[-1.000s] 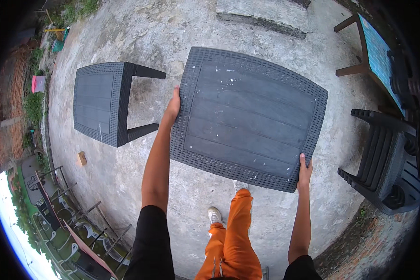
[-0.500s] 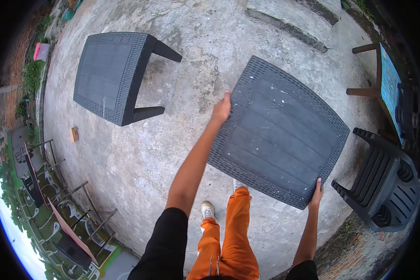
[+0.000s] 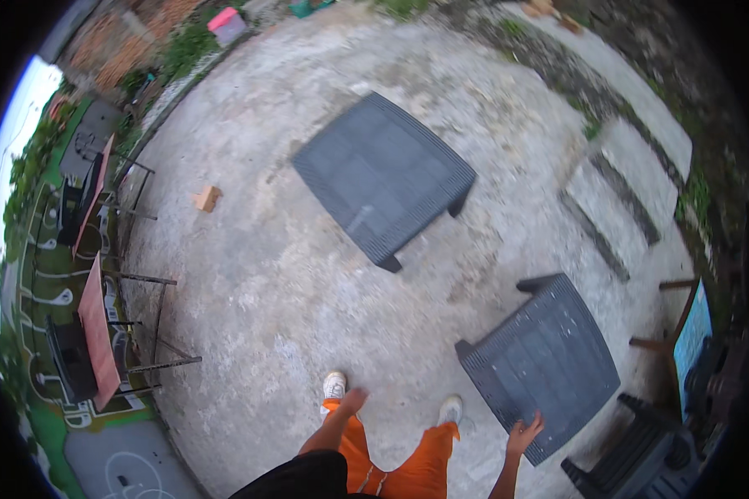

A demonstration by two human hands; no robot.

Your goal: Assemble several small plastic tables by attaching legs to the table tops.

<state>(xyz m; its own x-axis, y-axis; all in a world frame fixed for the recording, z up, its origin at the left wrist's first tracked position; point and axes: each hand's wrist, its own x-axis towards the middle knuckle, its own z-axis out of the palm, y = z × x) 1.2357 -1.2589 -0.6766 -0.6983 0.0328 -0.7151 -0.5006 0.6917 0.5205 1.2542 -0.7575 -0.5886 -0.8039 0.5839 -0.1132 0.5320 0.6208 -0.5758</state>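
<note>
A dark grey plastic table (image 3: 546, 358) with a woven-pattern border and pale specks stands on the concrete at my right, its legs under it. My right hand (image 3: 525, 433) is at its near edge, fingers apart over the top; whether they touch it I cannot tell. My left hand (image 3: 354, 402) is away from both tables, above my left shoe, holding nothing, its fingers slightly blurred and loosely stretched. A second matching grey table (image 3: 383, 176) stands farther off, near the middle of the view.
Dark plastic chairs (image 3: 641, 453) stand at the lower right, beside a blue-topped table (image 3: 692, 341). Concrete steps (image 3: 620, 187) rise at the far right. A small brown block (image 3: 207, 198) lies on the ground. Pinkish-topped tables (image 3: 98, 333) line the left side.
The speckled table, earlier held up in both hands, now stands on the ground at my right. My left hand has let go and drawn back. The view has turned rightward.
</note>
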